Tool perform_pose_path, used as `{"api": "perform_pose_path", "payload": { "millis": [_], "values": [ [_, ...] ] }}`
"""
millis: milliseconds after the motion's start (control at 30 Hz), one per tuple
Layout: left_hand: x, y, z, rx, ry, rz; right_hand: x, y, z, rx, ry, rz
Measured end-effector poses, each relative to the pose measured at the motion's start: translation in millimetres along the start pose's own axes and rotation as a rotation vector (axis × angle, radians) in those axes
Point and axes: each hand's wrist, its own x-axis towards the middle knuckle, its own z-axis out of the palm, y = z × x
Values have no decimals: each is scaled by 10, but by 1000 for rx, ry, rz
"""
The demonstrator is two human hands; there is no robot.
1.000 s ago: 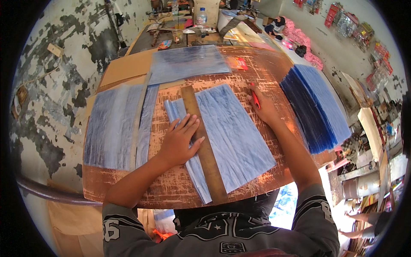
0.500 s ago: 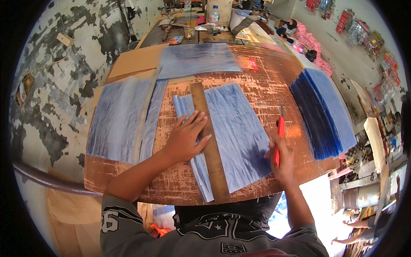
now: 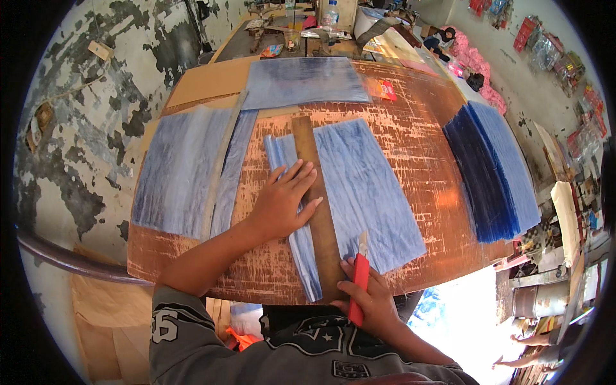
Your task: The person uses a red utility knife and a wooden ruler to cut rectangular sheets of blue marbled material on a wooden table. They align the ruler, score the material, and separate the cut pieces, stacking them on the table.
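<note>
My left hand point(image 3: 287, 199) lies with spread fingers across a long flat brownish ruler point(image 3: 326, 221), pressing on it. Beneath the ruler is a bluish clear plastic sheet point(image 3: 366, 186), its wider part to the right and a narrow, partly curled strip point(image 3: 301, 247) to the left. In my right hand point(image 3: 374, 301) is a red utility knife point(image 3: 360, 282), its blade pointing away from me over the sheet. That hand is at the table's near edge, close beside the ruler's near end.
The scored brown tabletop point(image 3: 443, 256) carries a tall stack of blue plastic sheets point(image 3: 494, 170) at right. More plastic sheets point(image 3: 179, 170) lie at left under a long strip point(image 3: 221, 170), and another pile point(image 3: 301, 83) lies at the far side by cardboard point(image 3: 208, 83). A person point(image 3: 439, 42) sits far back.
My right hand has brought the utility knife left and nearer to me, from the sheet's right edge to beside the ruler's near end. My left hand stays on the ruler.
</note>
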Motion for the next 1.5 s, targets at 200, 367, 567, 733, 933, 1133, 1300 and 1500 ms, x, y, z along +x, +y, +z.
{"api": "perform_pose_path", "payload": {
  "millis": [200,367,567,733,933,1133,1300,1500],
  "values": [
    [-24,9,-4,18,-14,-11,-166,-21,26,-31,-82,-23],
    [-14,-16,9,39,-5,7,-159,-28,15,-61,-108,-17],
    [2,-9,20,37,9,10,-185,-47,92,-51,-33,-9],
    [18,5,-2,67,28,14,-197,-57,168,-62,21,-9],
    [35,2,-32,45,52,26,-223,-15,156,-93,-4,7],
    [26,8,-47,-4,65,8,-237,-13,28,-73,0,25],
    [28,-21,-28,-60,55,24,-304,69,-28,-75,27,32],
    [27,-22,-40,-36,-7,28,-351,98,-36,-133,69,8]
  ]
}}
